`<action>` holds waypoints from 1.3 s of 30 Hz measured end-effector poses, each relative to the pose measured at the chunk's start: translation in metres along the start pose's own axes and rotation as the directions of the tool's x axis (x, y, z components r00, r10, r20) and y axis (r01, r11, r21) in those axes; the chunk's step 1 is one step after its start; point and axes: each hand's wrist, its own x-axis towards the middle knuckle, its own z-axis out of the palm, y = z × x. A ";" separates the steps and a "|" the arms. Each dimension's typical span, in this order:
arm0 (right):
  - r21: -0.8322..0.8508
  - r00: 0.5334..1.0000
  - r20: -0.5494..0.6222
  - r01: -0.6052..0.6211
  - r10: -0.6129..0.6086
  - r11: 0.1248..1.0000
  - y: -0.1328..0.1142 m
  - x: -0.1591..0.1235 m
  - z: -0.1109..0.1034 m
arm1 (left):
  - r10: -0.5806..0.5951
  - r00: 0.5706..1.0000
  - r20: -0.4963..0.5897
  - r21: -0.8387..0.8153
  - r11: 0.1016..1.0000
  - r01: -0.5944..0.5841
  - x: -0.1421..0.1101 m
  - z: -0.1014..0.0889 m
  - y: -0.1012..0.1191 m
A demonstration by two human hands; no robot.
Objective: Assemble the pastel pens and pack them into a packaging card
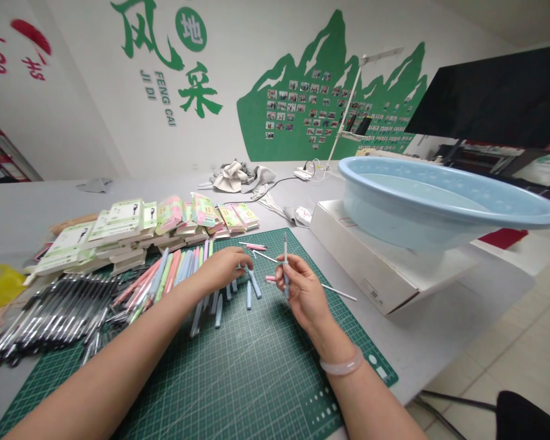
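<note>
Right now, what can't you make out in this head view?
Head view:
The right hand hides the middle of the slim pen.
The left hand hides whatever lies beneath it on the green cutting mat.
Printing on the stacked packs: too small to read.
Blue basin: its near wall hides the bottom.
Black object: cut off by the lower frame edge.

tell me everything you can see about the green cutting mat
The green cutting mat is a flat, dark green sheet that looks like plastic, printed with a fine white grid. It lies at an angle on a pale grey table. Pale blue pen parts and a pink pen lie on it, black pens overlap its left side, and the left forearm extends over it.
</note>
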 end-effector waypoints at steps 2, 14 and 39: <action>0.002 1.000 -0.003 0.000 0.000 1.000 0.000 0.000 0.000 | 0.082 0.996 0.035 -0.023 0.996 -0.082 0.007 -0.002 0.001; -0.006 1.000 0.001 -0.019 0.019 1.000 -0.002 -0.001 0.001 | -0.066 0.997 0.043 0.135 0.989 0.060 -0.001 -0.040 -0.050; -0.012 1.000 0.014 -0.027 0.027 1.000 0.004 0.000 -0.001 | 0.013 0.995 0.096 -0.211 0.978 0.007 -0.010 -0.026 -0.018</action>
